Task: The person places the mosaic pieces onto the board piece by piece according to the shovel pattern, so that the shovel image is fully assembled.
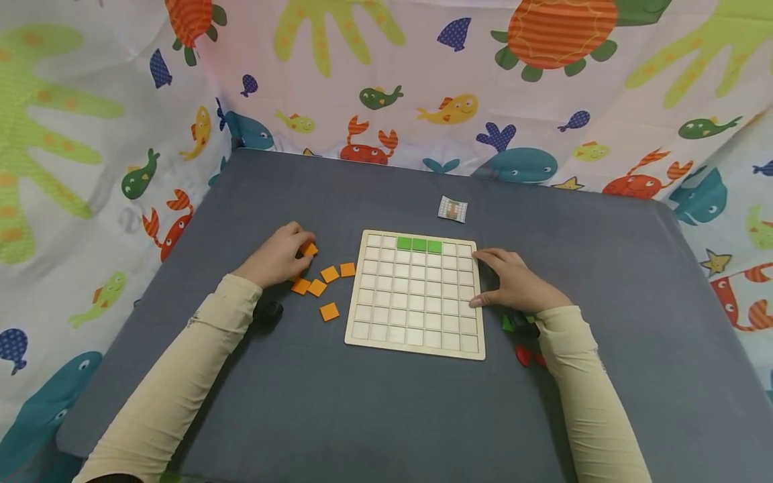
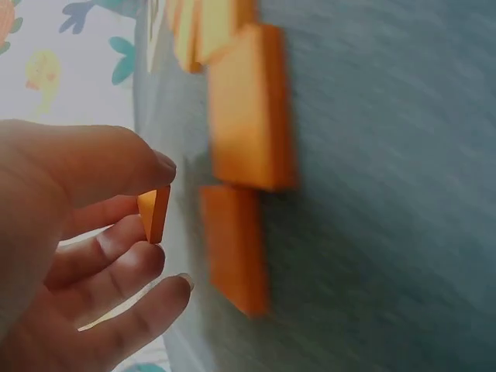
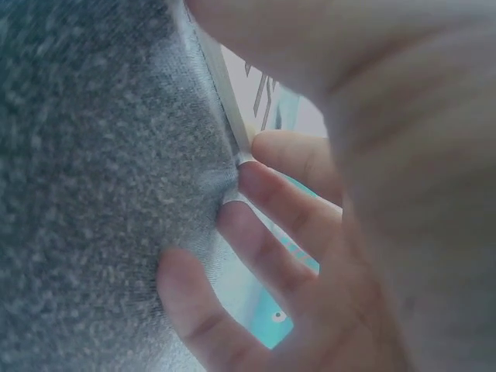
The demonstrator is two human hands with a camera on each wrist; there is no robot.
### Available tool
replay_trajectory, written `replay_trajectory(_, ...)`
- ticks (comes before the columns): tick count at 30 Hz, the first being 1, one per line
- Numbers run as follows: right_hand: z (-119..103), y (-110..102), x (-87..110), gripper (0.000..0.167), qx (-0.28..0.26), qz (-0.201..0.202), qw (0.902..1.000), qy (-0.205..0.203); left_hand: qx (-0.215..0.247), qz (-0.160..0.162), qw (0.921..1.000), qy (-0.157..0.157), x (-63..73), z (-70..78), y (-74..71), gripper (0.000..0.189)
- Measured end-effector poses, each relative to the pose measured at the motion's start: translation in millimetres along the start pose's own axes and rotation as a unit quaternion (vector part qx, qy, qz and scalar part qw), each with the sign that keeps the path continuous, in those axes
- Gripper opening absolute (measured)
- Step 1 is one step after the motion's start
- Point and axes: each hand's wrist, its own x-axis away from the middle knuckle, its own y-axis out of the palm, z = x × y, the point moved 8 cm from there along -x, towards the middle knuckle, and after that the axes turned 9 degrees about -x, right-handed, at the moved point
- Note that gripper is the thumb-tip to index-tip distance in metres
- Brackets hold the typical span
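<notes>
My left hand pinches a square orange tile between thumb and fingers, just above the table. Around and below it lie several loose orange tiles, some close together under the fingers. A pale wooden grid board lies flat at the middle of the table. Three green tiles sit side by side in its far row; the other cells are bare. At the board's right edge rests my right hand, thumb and fingers spread along the rim. In the right wrist view its fingertips touch the grey cloth.
Green pieces and red pieces lie by the right wrist, partly hidden by the sleeve. Beyond the board is a small printed packet. A curtain with sea animals borders the table's back and sides.
</notes>
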Motion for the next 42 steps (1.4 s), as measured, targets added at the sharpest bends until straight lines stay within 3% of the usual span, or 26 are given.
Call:
replay_trajectory(7,1,-1,0.1,0.104,-0.004,0.003,1.0,-0.003,-0.002,0.014,0.9994,0.031,-17.9,21.6,-10.1,0.035)
replay_trajectory(15,3,-2,1.4,0.105,-0.007,0.001,1.0,0.001,-0.005,0.025,0.9958,0.088,-37.5,59.3,-16.8,0.034)
replay_trajectory(21,4,1,1.1,0.103,-0.013,0.001,0.9999,-0.006,0.001,0.013,0.9934,0.114,-48.5,84.0,-8.9,0.041)
replay_trajectory(29,5,0,2.5,0.104,-0.017,0.01,0.9998,-0.009,0.01,0.004,0.991,0.133,-65.3,110.0,-2.4,0.034)
replay_trajectory(42,2,1,3.2,0.104,-0.013,0.014,0.9997,-0.018,0.002,-0.009,0.9818,0.19,-79.2,158.3,12.2,0.031)
